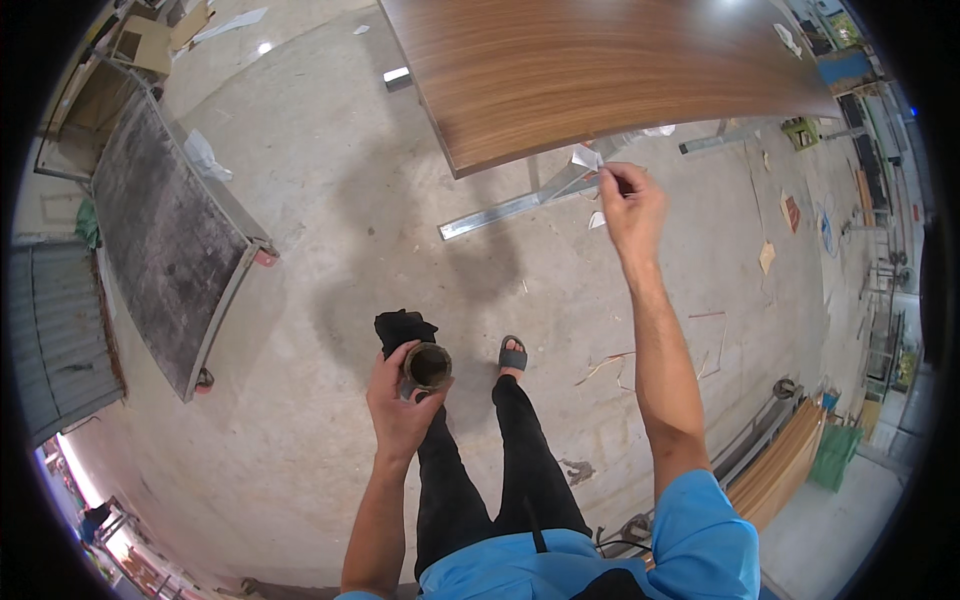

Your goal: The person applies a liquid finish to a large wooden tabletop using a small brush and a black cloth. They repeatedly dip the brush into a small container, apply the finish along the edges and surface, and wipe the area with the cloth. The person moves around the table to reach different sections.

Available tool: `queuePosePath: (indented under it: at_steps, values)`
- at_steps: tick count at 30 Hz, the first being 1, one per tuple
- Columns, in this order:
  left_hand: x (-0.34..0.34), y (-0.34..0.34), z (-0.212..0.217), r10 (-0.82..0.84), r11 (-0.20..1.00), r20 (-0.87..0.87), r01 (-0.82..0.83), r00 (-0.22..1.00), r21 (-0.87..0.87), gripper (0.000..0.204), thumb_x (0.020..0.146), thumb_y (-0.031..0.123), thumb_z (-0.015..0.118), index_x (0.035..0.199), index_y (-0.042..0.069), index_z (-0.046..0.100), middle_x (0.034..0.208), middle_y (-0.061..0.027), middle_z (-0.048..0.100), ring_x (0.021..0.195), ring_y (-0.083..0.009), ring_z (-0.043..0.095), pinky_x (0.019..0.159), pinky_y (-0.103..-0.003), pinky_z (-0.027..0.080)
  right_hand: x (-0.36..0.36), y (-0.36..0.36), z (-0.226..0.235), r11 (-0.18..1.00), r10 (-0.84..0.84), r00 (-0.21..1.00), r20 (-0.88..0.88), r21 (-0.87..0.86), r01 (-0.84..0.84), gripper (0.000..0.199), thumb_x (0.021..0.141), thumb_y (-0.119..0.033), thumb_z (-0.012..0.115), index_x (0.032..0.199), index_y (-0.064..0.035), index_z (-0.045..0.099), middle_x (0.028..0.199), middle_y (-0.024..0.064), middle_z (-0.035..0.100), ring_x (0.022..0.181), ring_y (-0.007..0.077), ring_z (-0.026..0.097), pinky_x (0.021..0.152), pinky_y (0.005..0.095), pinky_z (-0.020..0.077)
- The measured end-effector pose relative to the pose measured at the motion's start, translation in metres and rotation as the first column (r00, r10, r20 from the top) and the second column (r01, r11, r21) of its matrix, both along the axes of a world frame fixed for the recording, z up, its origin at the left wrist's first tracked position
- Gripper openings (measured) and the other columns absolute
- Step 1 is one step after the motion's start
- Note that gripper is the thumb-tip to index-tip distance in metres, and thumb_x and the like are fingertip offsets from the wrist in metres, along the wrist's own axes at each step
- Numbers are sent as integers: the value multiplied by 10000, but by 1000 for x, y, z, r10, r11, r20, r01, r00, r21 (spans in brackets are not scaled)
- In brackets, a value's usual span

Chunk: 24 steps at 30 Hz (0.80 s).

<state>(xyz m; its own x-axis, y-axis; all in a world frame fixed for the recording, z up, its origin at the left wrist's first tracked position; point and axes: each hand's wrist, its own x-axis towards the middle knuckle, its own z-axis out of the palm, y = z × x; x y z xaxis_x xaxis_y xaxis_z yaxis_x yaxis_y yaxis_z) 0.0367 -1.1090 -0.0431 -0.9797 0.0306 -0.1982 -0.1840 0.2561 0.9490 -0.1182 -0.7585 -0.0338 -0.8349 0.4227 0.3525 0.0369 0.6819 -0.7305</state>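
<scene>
My left hand is closed around a round open-topped cup with a dark inside and a stained rim. A bunched black cloth shows just beyond those fingers, against the cup; whether the hand grips it too, I cannot tell. My right hand reaches forward, with thumb and fingers pinched together near the front edge of a brown wood-grain tabletop. A small white scrap appears right at the fingertips. The frame does not settle whether it is held or lies beyond them.
A metal leg juts out beneath the tabletop. To the left stands a dark-topped cart on castors. Scraps and strips of wood lie on the concrete floor. Stacked boards are at the lower right, by a green bag.
</scene>
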Motion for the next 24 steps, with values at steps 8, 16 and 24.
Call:
queuePosePath:
  at_steps: [8, 16, 24]
  values:
    - [0, 2, -2, -20, 999, -45, 18, 999, -44, 631, 726, -22, 890, 1310, 17, 654, 1146, -85, 637, 1054, -203, 706, 915, -292, 561, 4, -16, -7, 977, 193, 981, 36, 82, -195, 129, 919, -56, 745, 1025, 10, 776, 905, 103, 743, 749, 135, 670, 700, 298, 541]
    - [1, -1, 4, -8, 1000, 62, 7, 998, 21, 667, 737, -57, 892, 1345, -8, 621, 1220, -78, 630, 1127, -181, 681, 981, -304, 548, 1, -28, 2, 998, 56, 997, -43, 2, -56, 98, 887, -38, 746, 968, 17, 759, 878, 161, 718, 703, 261, 688, 659, 352, 547]
    - [0, -7, 3, -1, 1000, 5, 1, 1000, -20, 626, 736, -28, 876, 1317, 22, 647, 1208, -91, 611, 1088, -188, 692, 821, -281, 614, 7, -61, -9, 998, 57, 996, -71, 28, -55, 116, 887, -42, 749, 984, 20, 759, 861, 147, 706, 691, 239, 687, 651, 354, 539]
